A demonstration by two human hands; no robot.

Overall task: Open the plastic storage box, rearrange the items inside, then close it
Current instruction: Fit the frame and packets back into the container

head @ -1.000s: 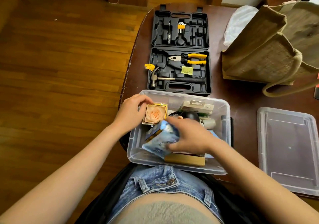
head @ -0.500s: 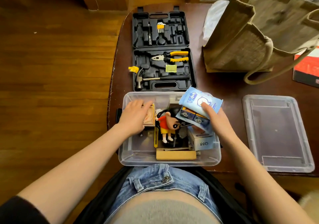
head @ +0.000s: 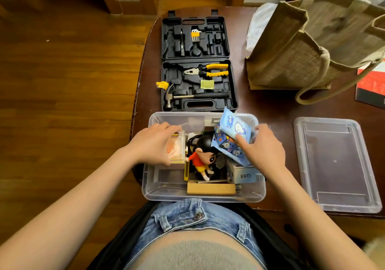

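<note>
The clear plastic storage box stands open at the table's near edge, its lid lying flat to the right. My left hand grips a small clear case with a peach rose at the box's left side. My right hand holds two blue packets tilted up over the right half. Between them lies a figurine in a red shirt. A grey carton marked Q88 and a wooden block sit near the front wall.
An open black tool case with pliers, hammer and hex keys lies just behind the box. A jute bag stands at the back right, a white plastic bag behind it, a red-and-black book at the far right. Wooden floor lies left.
My right hand lifted the blue packets off the box's middle and carried them to the right, uncovering the figurine and grey carton. My left hand turned the rose case on edge at the left.
</note>
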